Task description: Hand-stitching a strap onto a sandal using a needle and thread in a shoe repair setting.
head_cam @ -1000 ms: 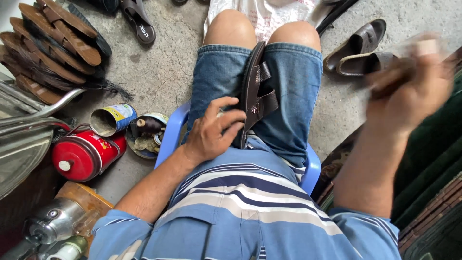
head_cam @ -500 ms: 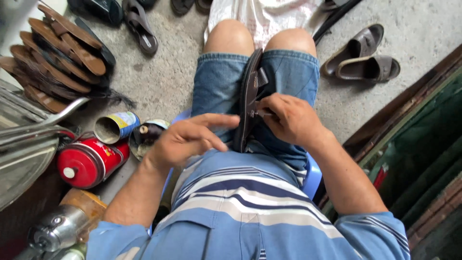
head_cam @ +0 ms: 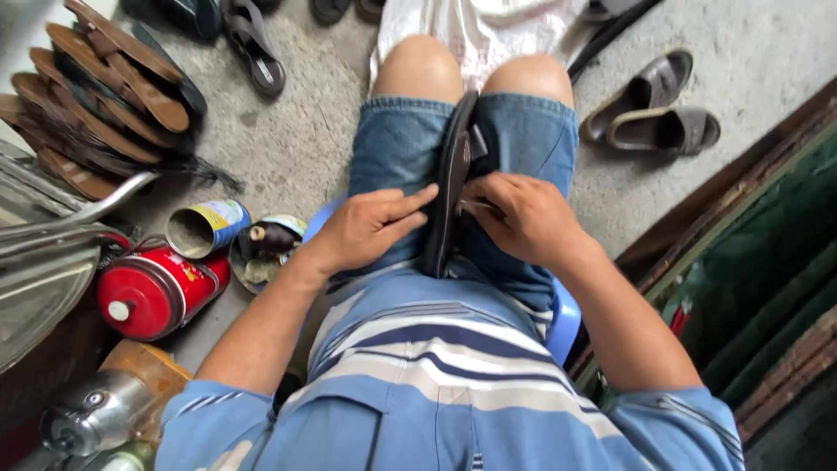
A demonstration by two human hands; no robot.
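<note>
A dark sandal (head_cam: 453, 187) stands on edge between the thighs, left hand (head_cam: 366, 228) pressed flat against its sole, right hand (head_cam: 523, 214) pinching its strap.

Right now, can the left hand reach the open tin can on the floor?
Probably yes: the left hand rests on the thigh, the tin can lies just beside it, nothing between.
</note>
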